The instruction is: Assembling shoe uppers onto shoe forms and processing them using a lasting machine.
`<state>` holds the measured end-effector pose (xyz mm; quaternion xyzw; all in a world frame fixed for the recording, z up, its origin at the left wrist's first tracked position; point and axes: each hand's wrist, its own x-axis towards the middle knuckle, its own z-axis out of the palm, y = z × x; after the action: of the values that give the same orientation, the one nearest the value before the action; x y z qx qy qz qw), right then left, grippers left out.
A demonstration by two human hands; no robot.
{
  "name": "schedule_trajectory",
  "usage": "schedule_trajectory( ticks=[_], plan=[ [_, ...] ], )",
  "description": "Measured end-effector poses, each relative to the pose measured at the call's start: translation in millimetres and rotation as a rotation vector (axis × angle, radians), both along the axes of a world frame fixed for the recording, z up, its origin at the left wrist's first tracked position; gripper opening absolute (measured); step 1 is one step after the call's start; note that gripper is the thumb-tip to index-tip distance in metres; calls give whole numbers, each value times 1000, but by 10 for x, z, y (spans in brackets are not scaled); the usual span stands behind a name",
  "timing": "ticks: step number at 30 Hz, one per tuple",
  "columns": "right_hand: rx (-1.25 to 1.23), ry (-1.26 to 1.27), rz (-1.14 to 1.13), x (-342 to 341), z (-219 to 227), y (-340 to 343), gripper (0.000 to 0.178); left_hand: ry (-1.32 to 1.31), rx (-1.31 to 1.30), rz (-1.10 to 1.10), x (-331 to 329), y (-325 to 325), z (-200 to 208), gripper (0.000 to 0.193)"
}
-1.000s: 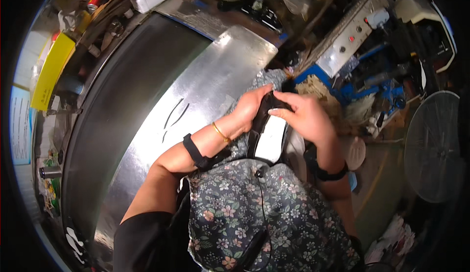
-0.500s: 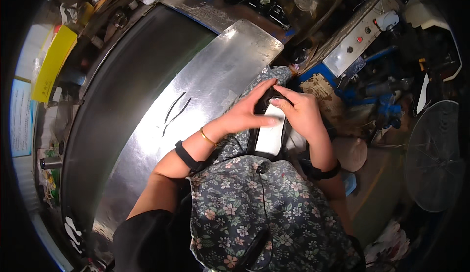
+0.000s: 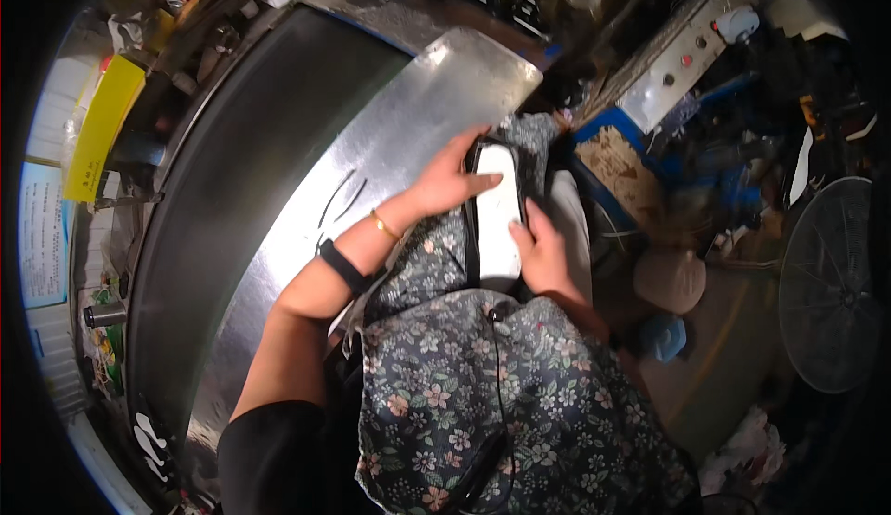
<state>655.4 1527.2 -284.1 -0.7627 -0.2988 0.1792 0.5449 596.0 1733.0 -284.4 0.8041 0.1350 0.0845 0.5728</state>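
A black shoe with its long white underside [image 3: 498,213] facing up lies over my lap, pointing away from me. My left hand [image 3: 449,179] grips its far left edge, with the thumb laid across the white surface. Lower on the right side, my right hand [image 3: 546,253] holds the shoe, its thumb on the white edge. The fingers of both hands are partly hidden under or behind the shoe. Beneath it, a floral apron [image 3: 464,376] covers my lap. Thin dark strips [image 3: 345,201] lie on the shiny metal plate [image 3: 408,116] left of my hands.
A dark conveyor belt [image 3: 232,162] curves along the left, beyond the plate. At the upper right stands a control panel [image 3: 682,65] with buttons. A round fan guard [image 3: 831,283], a pinkish container [image 3: 670,280] and a blue item [image 3: 663,337] are at the right.
The shoe has turned more upright and shifted slightly left. My left hand moved to its far left edge. My right hand slid down from the far end to the right side.
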Motion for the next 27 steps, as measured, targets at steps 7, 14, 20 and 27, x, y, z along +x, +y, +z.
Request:
schedule_trajectory(
  ticks=[7, 14, 20, 27],
  plan=[
    [245, 547, 145, 299, -332, -161, 40, 2, -527, 99, 51, -192, 1, 56],
    [-115, 654, 18, 91, -393, 167, 63, -16, -385, 130, 85, -188, -113, 53],
    [-459, -251, 65, 211, -216, 298, 47, 9, -471, 104, 165, -81, -136, 57],
    [65, 311, 225, 84, -338, 64, 60, 130, -1000, -215, 107, 99, 24, 67]
  ],
)
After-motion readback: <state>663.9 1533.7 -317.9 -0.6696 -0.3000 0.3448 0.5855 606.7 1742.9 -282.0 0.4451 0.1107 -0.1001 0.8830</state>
